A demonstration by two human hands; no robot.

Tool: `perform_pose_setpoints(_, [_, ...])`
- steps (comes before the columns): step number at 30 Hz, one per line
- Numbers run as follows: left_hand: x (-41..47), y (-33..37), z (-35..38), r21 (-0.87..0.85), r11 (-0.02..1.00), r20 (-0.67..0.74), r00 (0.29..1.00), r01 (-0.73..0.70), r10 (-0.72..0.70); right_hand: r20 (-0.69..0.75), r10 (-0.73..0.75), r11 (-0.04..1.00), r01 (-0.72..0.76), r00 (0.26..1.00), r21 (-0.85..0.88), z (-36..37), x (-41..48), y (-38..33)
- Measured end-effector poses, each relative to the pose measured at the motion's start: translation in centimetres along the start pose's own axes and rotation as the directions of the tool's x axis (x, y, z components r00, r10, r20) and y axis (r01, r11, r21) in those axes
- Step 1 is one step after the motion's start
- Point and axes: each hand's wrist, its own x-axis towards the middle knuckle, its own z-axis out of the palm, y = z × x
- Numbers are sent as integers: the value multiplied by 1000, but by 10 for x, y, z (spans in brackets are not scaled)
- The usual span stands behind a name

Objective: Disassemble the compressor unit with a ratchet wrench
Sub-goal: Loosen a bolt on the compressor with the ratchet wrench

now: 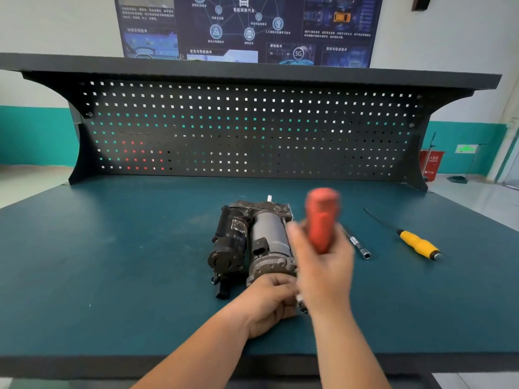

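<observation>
The dark metal compressor unit (252, 242) lies on the green bench mat (112, 262), its long axis pointing away from me. My right hand (323, 268) grips the red handle of the ratchet wrench (321, 217), which stands upright and is blurred by motion. The wrench head is hidden behind my hands at the near end of the compressor. My left hand (269, 304) curls round that near end, where a bit of bright metal (302, 303) shows between the two hands.
A metal extension bar with a socket (359, 245) lies right of the compressor. Further right lies a screwdriver with a yellow handle (418, 244). A black pegboard (252, 130) with a shelf rises at the back of the bench.
</observation>
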Motion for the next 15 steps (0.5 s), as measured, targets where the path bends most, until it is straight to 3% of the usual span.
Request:
perform_pose_setpoints(3, [-2,3,0,24,1000,61,998,-12,10,-334,248,908,-98,909,408,-30,8,10])
perform_pose_setpoints(5, [-5,6,3,31,1000,64,998,-3,1,-456,475,786,-129,753,605,-51,9,24])
perform_pose_setpoints(7, [-6,7,3,31,999,51,999,5,-7,-429,709,627,-223,559,746,-69,9,38])
perform_pose_setpoints(9, [-6,8,3,30,1000,34,999,7,-8,-386,796,543,-269,467,795,-75,8,46])
perform_pose_setpoints(11, [-6,7,2,29,1000,27,1000,8,-8,-439,746,601,-222,501,768,-68,8,45])
perform_pose_setpoints(13, [-7,8,4,25,1000,22,1000,1,-1,-521,577,732,-116,629,671,-52,10,33])
perform_pose_setpoints(15, [-5,9,4,9,1000,17,1000,9,-9,-493,386,825,-53,780,562,-32,12,18])
